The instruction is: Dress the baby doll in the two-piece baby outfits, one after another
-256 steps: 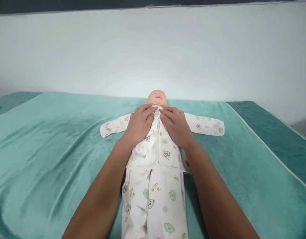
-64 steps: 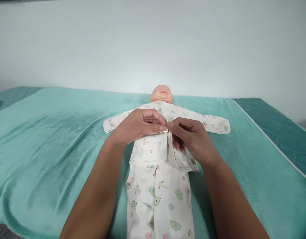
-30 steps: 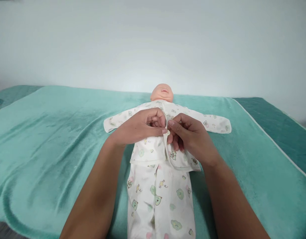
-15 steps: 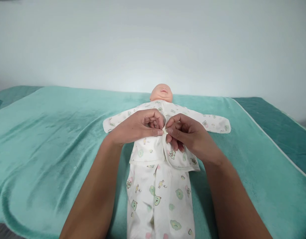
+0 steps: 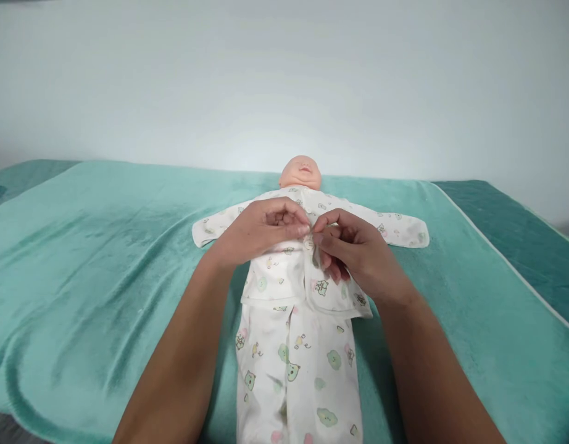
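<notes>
A baby doll [image 5: 301, 172] lies on its back, dressed in a white baby jacket [image 5: 275, 283] printed with small animals. Over the chest, my left hand [image 5: 270, 228] pinches the jacket's front edge between thumb and forefinger. Close beside it, my right hand [image 5: 352, 246] is closed on the other side of the front opening, with its fingertips almost touching the left ones. A pale button [image 5: 308, 245] shows just below the fingertips. Whatever lies right between the fingertips is hidden. Below the jacket are matching printed trousers [image 5: 307, 364].
A light green blanket [image 5: 103, 265] with soft folds spreads under the doll. Darker green cloth [image 5: 516, 234] shows beyond its white edge at the right. A pale wall [image 5: 284, 80] rises behind. Both jacket sleeves stretch out sideways.
Both hands have shifted slightly up the jacket front, away from me, and a little to the right. The button now shows below the fingertips. The doll has stayed in place.
</notes>
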Tool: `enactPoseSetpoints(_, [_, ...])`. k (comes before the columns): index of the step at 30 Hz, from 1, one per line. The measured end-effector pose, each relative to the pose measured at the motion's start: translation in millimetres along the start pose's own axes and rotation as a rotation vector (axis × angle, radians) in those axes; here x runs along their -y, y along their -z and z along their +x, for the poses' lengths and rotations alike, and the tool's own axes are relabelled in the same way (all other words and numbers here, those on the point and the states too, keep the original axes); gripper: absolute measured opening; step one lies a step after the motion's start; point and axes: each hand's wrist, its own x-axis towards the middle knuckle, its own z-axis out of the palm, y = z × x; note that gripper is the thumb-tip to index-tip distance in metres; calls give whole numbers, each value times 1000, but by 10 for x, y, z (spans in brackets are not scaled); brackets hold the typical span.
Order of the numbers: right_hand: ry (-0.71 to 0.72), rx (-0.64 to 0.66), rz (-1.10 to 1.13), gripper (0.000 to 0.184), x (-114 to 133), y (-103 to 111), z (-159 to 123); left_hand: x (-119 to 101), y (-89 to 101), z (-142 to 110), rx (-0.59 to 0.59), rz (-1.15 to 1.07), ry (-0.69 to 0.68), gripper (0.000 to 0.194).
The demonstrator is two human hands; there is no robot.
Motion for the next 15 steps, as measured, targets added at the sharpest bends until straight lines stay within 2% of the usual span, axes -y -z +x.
enactPoseSetpoints(3, [80,-117,73,10,-52,4,16,101,-45,57,-224,27,-136,13])
enactPoseSetpoints(5, [153,-237,106,9,-95,5,33,165,-65,90,-313,110,-214,12])
enactPoseSetpoints(8, [269,-406,58,4,-155,4,65,223,-76,113,-311,245,-246,17])
enactPoseSetpoints(10, [313,-458,-37,3,-186,-4,90,233,-77,113,-264,309,-235,23])
enactPoseSetpoints(15, [322,-411,-302,16,-265,-43,153,221,-71,113,-213,436,-191,31])
